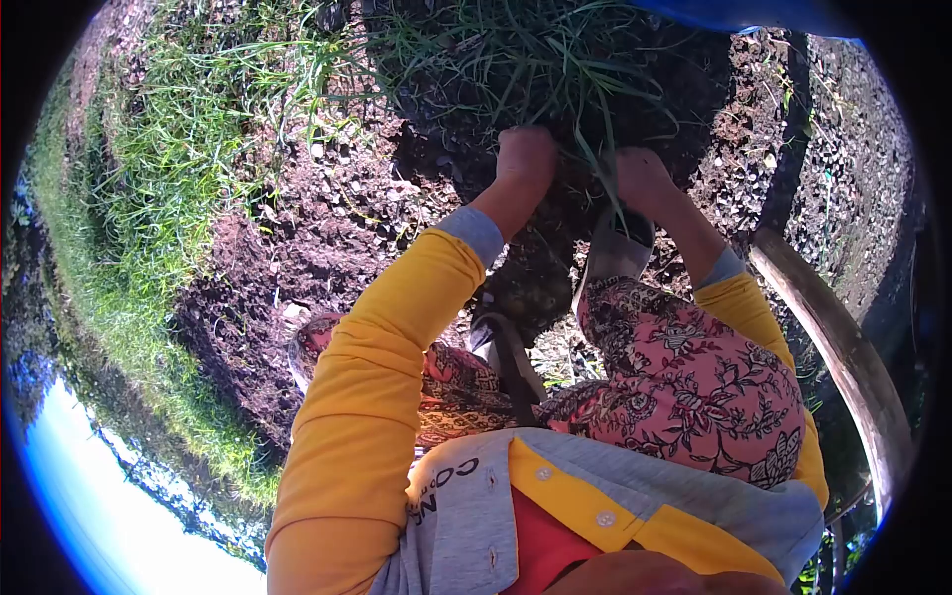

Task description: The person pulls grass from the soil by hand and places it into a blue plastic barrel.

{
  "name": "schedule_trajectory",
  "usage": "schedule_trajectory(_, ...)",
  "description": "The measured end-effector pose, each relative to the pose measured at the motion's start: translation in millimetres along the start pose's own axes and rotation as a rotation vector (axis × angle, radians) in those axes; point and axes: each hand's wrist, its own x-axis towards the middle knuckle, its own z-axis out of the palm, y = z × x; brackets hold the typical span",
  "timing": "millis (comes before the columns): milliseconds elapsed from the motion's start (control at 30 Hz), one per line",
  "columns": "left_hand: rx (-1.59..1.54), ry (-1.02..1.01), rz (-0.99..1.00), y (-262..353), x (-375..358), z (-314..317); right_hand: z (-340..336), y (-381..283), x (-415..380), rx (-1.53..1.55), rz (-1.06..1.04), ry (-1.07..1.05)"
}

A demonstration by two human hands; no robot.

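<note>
Both of my hands are low over dark, shaded soil, beside long green grass-like leaves (516,59). My left hand (528,159) is closed in a fist at the lower edge of the leaves; what it holds, if anything, is hidden. A short gap to the right, my right hand (643,178) is curled in, next to a few long leaves that hang down beside it. Its fingertips are hidden. Below my right hand is a shoe (613,256) on the soil.
A curved wooden pole (833,347) lies at the right. Rows of green plants (169,198) stand at the left, with brown soil (297,248) between them and me. Something blue (754,14) shows at the top right. My patterned knees (694,377) are bent below my hands.
</note>
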Motion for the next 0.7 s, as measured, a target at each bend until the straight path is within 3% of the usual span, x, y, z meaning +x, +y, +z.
schedule_trajectory(100,-0.028,-0.048,0.04,-7.1,0.5,2.1,-7.2,-7.9,12.8,0.103,-0.01,-0.027)
schedule_trajectory(200,-0.125,-0.065,0.087,-16.9,-0.8,1.3,-2.9,-1.3,31.2,0.104,-0.124,0.164)
schedule_trajectory(400,-0.204,-0.02,0.139,-20.2,-22.9,-6.1,10.7,12.4,63.0,-0.127,-0.291,0.222)
schedule_trajectory(500,-0.212,-0.056,0.17,-14.6,-48.3,-15.0,20.0,5.4,68.9,0.104,-0.249,0.277)
schedule_trajectory(600,-0.231,-0.03,0.156,-17.8,-68.6,-14.6,12.5,5.0,72.1,0.208,-0.136,0.147)
schedule_trajectory(700,-0.203,-0.024,0.173,-23.5,-79.4,-13.8,-0.1,10.3,75.2,0.161,0.042,0.185)
